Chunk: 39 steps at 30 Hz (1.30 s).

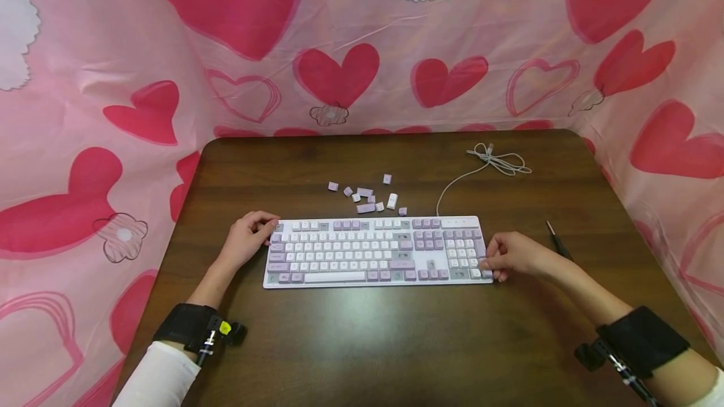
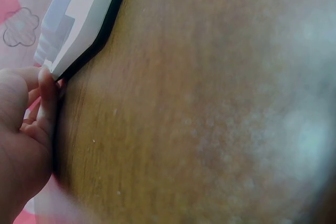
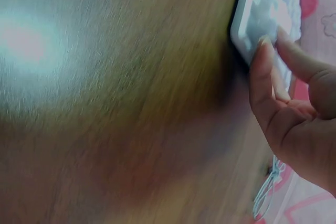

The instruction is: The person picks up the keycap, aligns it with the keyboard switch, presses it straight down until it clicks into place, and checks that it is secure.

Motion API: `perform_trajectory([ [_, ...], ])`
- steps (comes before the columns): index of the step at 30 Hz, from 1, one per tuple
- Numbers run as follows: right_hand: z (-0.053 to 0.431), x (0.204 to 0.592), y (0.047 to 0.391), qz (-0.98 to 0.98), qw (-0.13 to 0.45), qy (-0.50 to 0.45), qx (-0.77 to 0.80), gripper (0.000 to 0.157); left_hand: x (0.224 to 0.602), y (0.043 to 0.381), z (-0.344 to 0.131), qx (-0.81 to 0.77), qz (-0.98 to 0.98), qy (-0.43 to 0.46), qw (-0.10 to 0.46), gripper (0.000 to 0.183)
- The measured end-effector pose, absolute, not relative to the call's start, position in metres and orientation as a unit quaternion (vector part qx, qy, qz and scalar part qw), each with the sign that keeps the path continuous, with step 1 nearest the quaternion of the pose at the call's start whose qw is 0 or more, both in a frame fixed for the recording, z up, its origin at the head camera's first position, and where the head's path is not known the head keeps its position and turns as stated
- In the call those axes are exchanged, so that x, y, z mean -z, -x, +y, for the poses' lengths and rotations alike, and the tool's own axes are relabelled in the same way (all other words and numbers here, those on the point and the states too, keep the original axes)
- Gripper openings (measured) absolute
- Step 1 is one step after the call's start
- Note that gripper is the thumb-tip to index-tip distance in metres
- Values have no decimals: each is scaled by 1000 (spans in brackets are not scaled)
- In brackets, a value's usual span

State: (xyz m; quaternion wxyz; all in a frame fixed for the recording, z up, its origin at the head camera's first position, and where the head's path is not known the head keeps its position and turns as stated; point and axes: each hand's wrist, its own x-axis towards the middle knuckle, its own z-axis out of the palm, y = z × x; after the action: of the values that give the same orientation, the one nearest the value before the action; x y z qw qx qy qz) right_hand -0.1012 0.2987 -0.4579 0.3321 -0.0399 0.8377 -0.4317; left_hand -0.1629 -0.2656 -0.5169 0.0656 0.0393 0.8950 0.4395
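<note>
A white and lavender keyboard [image 1: 351, 256] lies across the middle of the table, with bare spots among its keycaps. My left hand [image 1: 249, 237] grips its left end near the far corner, thumb at the top edge. In the left wrist view, that hand's fingers [image 2: 47, 90] meet the keyboard's corner [image 2: 79, 40]. At the other end, my right hand [image 1: 511, 255] holds the near right corner between thumb and fingers, the thumb over the number pad. The right wrist view shows the thumb above and the fingers [image 3: 262, 72] along the keyboard's side [image 3: 242, 35].
Several loose white and lavender keycaps [image 1: 366, 208] lie behind the keyboard. Its pale cable [image 1: 452, 182] runs back to a tied bundle [image 1: 500, 161]. A slim dark-handled tool with a metal tip [image 1: 557, 240] lies beyond the right wrist. Heart-patterned cloth [image 1: 384, 30] surrounds the wooden table [image 1: 362, 344].
</note>
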Motion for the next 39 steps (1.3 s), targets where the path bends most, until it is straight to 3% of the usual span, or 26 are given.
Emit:
perform_trajectory([
  [12,311,461,101,836,381,71,388,35,519,162,-265,-440,895,-36,65,24],
  [25,315,461,102,778,414,59,469,31,520,162,-266,-438,895,-34,76,28],
  [39,308,465,107,794,416,44,440,29,521,164,-268,-433,898,-40,65,28],
])
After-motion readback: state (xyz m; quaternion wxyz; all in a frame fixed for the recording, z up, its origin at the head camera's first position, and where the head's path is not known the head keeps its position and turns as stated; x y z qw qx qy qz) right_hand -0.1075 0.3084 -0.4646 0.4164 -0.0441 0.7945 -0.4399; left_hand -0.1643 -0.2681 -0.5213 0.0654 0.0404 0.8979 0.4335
